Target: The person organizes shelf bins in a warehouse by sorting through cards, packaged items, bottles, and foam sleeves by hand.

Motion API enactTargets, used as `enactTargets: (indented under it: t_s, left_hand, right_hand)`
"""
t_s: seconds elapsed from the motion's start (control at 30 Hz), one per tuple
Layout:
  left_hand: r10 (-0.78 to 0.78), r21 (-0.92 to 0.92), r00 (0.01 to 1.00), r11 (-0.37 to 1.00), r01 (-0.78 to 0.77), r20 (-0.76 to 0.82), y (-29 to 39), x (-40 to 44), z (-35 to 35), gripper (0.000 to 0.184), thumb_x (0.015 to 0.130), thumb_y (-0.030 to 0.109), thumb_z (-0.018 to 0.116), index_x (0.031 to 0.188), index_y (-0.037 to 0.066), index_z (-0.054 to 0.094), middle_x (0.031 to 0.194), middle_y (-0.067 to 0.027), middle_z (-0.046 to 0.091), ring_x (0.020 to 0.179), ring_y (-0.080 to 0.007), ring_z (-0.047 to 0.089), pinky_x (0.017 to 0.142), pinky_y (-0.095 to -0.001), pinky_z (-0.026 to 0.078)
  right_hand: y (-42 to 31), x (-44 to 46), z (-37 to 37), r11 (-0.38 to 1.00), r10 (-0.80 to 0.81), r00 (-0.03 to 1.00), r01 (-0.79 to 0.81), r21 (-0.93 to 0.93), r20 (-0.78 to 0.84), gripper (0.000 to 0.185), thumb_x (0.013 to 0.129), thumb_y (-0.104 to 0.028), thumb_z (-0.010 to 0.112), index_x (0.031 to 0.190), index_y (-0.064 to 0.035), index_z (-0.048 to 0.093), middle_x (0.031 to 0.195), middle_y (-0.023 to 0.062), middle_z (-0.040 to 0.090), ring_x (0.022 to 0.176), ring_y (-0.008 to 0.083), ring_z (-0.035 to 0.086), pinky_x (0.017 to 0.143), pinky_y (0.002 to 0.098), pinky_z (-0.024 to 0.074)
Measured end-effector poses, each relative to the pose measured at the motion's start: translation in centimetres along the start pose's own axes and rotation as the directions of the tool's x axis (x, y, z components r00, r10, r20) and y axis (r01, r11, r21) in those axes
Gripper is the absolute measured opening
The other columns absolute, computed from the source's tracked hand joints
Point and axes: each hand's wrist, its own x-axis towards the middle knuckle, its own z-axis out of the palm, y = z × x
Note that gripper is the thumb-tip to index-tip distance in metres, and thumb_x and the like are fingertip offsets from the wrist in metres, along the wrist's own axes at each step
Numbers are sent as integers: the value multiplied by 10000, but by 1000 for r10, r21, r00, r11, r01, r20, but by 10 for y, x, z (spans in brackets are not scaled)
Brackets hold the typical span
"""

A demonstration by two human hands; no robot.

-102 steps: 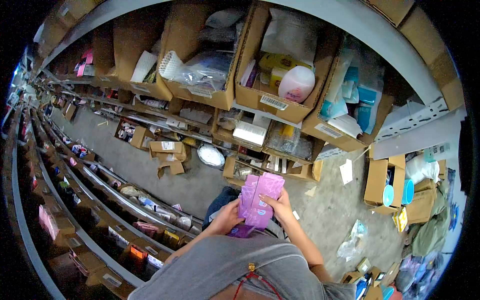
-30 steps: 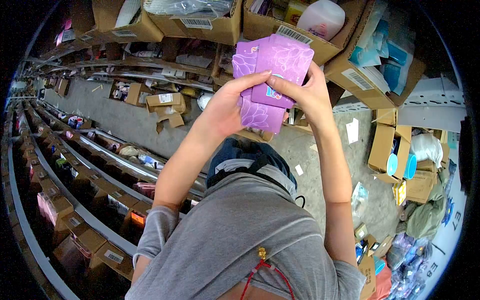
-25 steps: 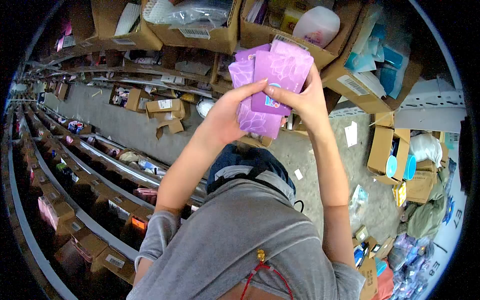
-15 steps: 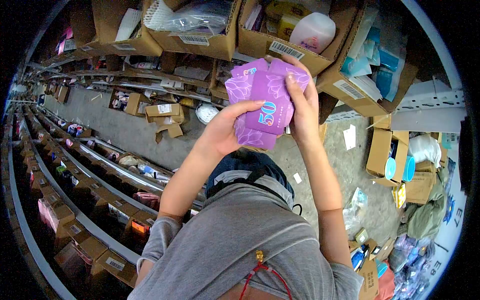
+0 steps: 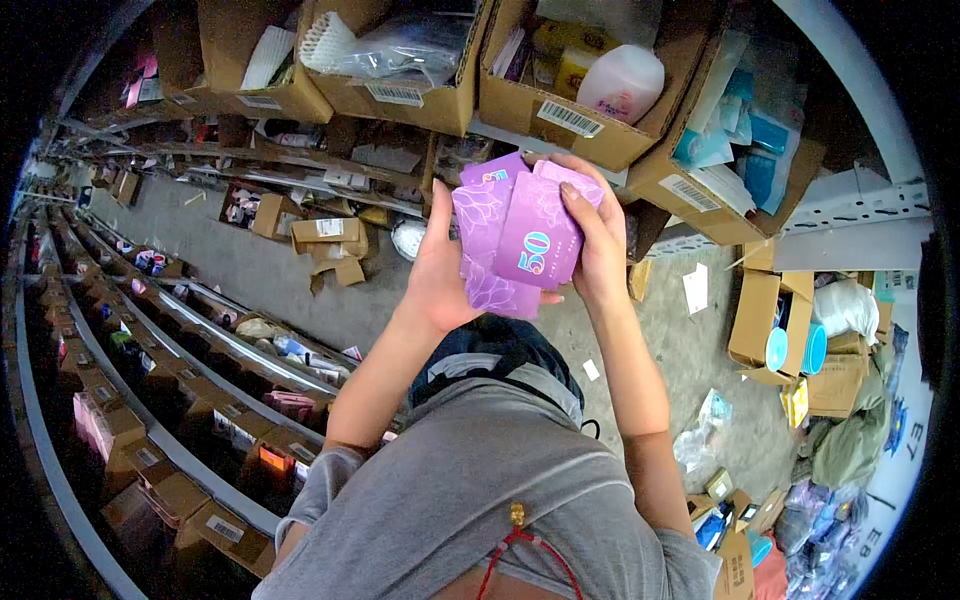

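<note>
Grips with right hand (image 5: 602, 255) the right side of a fanned stack of thin purple cards (image 5: 538, 235) with pale flower outlines, thumb on the face, fingers mostly hidden behind. Supports the same stack from beneath with left hand (image 5: 437, 285), spread wide, thumb lifted clear of the left edge. Lies between both hands, in front of the body, with a pale-blue "50" on top. Wears grey short-sleeved shirt (image 5: 500, 450) above grey concrete floor (image 5: 640, 345), littered with white paper slips (image 5: 696, 290) and crumpled clear plastic bag (image 5: 700, 438). Faces, beyond the cards, open brown cardboard bins (image 5: 617, 148) on shelving, with rounded pinkish-white bottle (image 5: 622, 85) in one. Includes, farther right, open brown carton (image 5: 752, 320) just beside round turquoise tub (image 5: 815, 348).
</note>
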Motion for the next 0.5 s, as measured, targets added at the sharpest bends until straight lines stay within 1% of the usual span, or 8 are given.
enactTargets:
  t_s: [0.07,0.2,0.3,0.33,0.37,0.4,0.47,0.5]
  left_hand:
    - [-23,-12,999,1000,22,-41,0,2,-1,682,787,624,188,1271,149,260,1238,-109,380,1074,-344,424,812,-651,293]
    - [-35,-39,999,999,35,-6,-2,5,-5,638,808,588,210,1266,148,275,1231,-109,390,1072,-339,428,824,-637,298]
    - [-83,-119,996,990,78,-36,-2,5,-7,564,837,516,246,1249,135,305,1212,-111,412,1054,-332,446,820,-632,309]
    - [-77,-110,997,991,74,-26,-2,5,-10,512,845,445,276,1235,117,321,1197,-122,424,1045,-328,454,823,-616,322]
    - [-72,-100,997,993,70,-16,-2,5,-12,461,852,374,307,1221,99,337,1182,-133,436,1035,-324,463,826,-600,334]
    - [-72,-99,997,993,70,-15,-3,5,-13,461,852,374,307,1221,99,337,1182,-133,436,1035,-324,463,826,-600,334]
    - [-70,-94,991,994,60,-112,-4,4,-13,423,824,259,355,1184,37,355,1155,-161,451,1006,-326,484,830,-558,363]
    - [-71,-93,991,994,60,-112,-5,4,-15,423,824,259,355,1184,37,355,1155,-161,451,1006,-326,484,830,-558,363]
  right_hand:
    - [0,-1,0,1000,-21,1000,21,-4,-13,297,806,-126,457,1066,18,456,1024,122,536,918,161,512,816,267,395]
    - [2,-1,-3,998,-32,996,36,49,-87,328,804,-165,405,1067,28,442,1052,157,517,959,204,497,855,289,367]
    - [9,2,-8,990,-87,991,97,101,-105,361,805,-195,381,1079,35,418,1077,193,496,1006,252,474,890,315,340]
    - [9,3,-10,980,-117,989,130,149,-88,360,804,-192,375,1080,37,408,1083,206,490,1023,271,464,900,323,332]
    - [8,1,-10,977,-95,991,111,179,-100,364,813,-188,375,1100,35,390,1095,214,479,1044,287,451,913,333,325]
    - [8,0,-9,977,-96,990,113,179,-100,364,813,-188,375,1100,35,390,1095,214,479,1044,287,451,913,333,325]
    - [8,-3,-7,969,-21,985,62,237,-171,369,808,-145,426,1125,35,367,1112,214,466,1057,284,443,929,341,314]
    - [9,-6,-5,969,-22,985,63,238,-171,369,808,-145,426,1125,35,367,1112,214,466,1057,284,443,929,341,314]
